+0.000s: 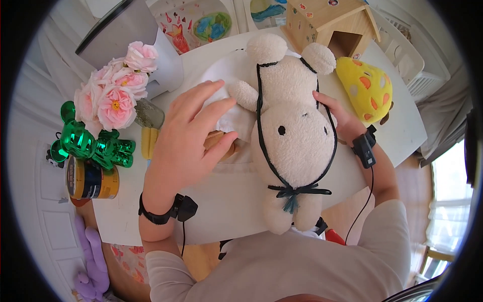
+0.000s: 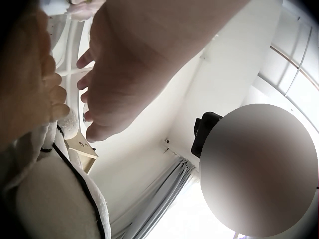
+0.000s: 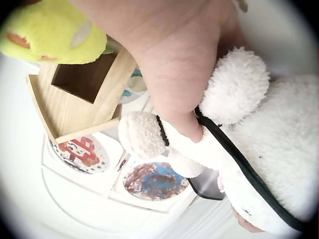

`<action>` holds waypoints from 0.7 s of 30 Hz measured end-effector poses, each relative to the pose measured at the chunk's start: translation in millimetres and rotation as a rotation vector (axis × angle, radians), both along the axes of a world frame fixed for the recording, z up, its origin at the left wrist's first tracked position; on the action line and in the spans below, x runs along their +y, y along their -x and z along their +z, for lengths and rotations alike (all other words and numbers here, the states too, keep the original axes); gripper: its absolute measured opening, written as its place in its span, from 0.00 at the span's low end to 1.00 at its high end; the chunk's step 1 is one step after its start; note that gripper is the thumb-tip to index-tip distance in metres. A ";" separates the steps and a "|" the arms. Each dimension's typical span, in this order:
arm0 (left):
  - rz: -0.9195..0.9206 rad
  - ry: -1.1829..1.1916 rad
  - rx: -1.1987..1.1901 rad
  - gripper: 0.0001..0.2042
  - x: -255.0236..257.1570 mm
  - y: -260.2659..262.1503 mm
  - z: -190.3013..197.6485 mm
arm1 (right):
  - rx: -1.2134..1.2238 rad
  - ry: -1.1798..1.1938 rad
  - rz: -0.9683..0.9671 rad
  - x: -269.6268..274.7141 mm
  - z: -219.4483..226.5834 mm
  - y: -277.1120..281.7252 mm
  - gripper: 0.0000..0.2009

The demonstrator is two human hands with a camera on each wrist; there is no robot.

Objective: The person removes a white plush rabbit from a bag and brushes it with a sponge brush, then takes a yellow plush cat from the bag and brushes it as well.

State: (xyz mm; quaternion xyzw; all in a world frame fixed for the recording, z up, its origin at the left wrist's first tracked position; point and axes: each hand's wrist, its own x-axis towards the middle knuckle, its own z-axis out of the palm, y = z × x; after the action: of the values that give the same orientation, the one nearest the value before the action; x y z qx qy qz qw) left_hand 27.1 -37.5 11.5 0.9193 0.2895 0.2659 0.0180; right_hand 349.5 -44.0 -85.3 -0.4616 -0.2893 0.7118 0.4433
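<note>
A white plush rabbit [image 1: 292, 146] lies on the white table [image 1: 211, 211] with its feet away from the person and its ears towards them. Dark cord [image 1: 259, 95] runs along both its sides, ending in a bow [image 1: 289, 192] over the ears. My right hand [image 1: 339, 116] holds the rabbit's side near one arm, thumb on top; its other fingers are mostly hidden. In the right wrist view the thumb [image 3: 187, 124] presses beside the cord. Left of the rabbit, my left hand [image 1: 186, 136] hovers with fingers spread, holding nothing. Beneath it show white cloth [image 1: 221, 70] and a wooden piece [image 1: 221, 143].
At the left stand pink flowers [image 1: 118, 95] in a glass vase, a shiny green bear figure [image 1: 95, 146] and a yellow-black tin [image 1: 93, 178]. Behind is a grey-white bin [image 1: 161, 65]. A wooden house [image 1: 327, 25] and yellow plush toy [image 1: 365, 90] sit far right.
</note>
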 end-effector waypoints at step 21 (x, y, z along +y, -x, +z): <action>0.164 0.063 0.249 0.41 23.6 -1.7 -40.2 | -0.133 0.037 -0.002 2.6 0.6 -1.0 0.29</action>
State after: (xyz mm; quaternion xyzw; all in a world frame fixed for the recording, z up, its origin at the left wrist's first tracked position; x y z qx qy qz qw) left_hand 28.8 -13.9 -28.7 0.9174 0.3719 0.1415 -0.0110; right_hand 350.5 -41.3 -84.7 -0.5162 -0.3046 0.6843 0.4153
